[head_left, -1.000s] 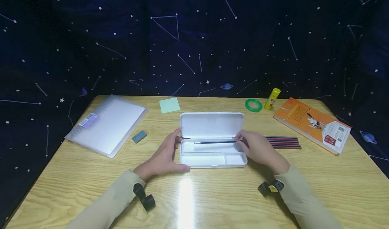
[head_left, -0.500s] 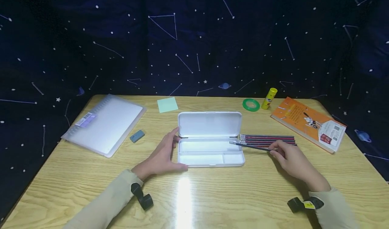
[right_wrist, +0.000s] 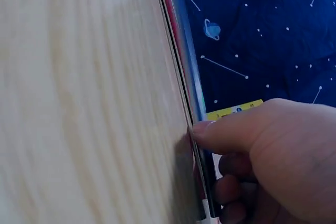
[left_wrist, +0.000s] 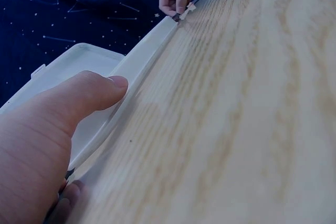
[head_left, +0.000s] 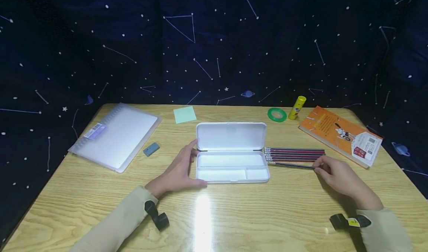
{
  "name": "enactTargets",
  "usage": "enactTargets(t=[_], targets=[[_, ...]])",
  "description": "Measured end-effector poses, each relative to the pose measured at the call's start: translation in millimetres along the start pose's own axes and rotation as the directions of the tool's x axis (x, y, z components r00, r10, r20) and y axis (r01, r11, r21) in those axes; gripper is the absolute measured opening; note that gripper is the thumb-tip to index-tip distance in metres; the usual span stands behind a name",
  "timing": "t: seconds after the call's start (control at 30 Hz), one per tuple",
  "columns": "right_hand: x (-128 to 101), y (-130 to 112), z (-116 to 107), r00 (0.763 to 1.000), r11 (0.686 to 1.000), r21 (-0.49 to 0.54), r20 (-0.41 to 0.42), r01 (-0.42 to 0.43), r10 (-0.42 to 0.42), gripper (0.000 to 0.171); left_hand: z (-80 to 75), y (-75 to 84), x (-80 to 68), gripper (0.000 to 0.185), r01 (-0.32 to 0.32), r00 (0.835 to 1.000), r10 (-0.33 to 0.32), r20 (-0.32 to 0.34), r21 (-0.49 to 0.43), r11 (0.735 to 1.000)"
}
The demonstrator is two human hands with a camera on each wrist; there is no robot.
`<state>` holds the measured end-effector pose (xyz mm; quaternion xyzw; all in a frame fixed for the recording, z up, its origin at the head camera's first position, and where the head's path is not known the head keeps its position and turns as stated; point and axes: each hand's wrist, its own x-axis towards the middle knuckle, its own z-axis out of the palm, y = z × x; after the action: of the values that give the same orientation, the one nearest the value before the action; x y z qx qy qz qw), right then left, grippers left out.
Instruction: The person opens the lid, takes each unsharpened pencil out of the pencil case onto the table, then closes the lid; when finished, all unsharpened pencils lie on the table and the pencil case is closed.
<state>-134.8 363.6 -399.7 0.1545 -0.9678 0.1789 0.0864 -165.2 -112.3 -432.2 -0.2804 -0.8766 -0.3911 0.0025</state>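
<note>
A white pencil case (head_left: 230, 159) lies with its lid (head_left: 231, 136) raised at the middle of the table; its compartments hold nothing. My left hand (head_left: 180, 168) spans the case's left end, thumb along the front edge and fingers at the back corner. In the left wrist view the thumb (left_wrist: 94, 90) lies over the rim. My right hand (head_left: 337, 174) pinches a dark pencil (head_left: 292, 165) near its right end, thumb against the side. This pencil lies just in front of a row of several red-and-black striped pencils (head_left: 294, 154), right of the case.
A grey-blue eraser (head_left: 151, 149) and a spiral clear-covered notebook (head_left: 117, 136) lie to the left. Pale green sticky notes (head_left: 185, 115) sit behind the case. At the back right are a green tape roll (head_left: 271, 118), a yellow glue stick (head_left: 297, 107) and an orange book (head_left: 341, 133).
My right hand has carried the dark pencil out of the case, rightward, and down beside the row of pencils. My left hand has stayed on the case.
</note>
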Motion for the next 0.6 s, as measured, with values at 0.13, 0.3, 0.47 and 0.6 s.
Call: enactTargets(t=[0.13,0.3,0.47,0.6], targets=[[0,3,1,1.000,1.000,0.001,0.004,-0.001,0.000,0.012,0.1,0.5,0.2,0.127,0.000,1.000,0.000,0.000,-0.001,1.000],[5,4,1,1.000,1.000,0.016,-0.025,0.001,-0.001,0.019,-0.9,1.2,0.0,0.127,-0.001,1.000,0.001,0.002,0.003,1.000],[12,5,4,0.999,0.999,0.026,-0.020,-0.040,0.040,0.020,-0.8,1.0,-0.2,0.126,-0.010,1.000,0.010,-0.001,0.010,1.000],[19,4,3,0.998,0.997,0.023,0.012,-0.067,0.067,0.020,-0.2,0.2,-0.2,0.125,-0.020,1.000,0.020,-0.002,0.017,1.000]])
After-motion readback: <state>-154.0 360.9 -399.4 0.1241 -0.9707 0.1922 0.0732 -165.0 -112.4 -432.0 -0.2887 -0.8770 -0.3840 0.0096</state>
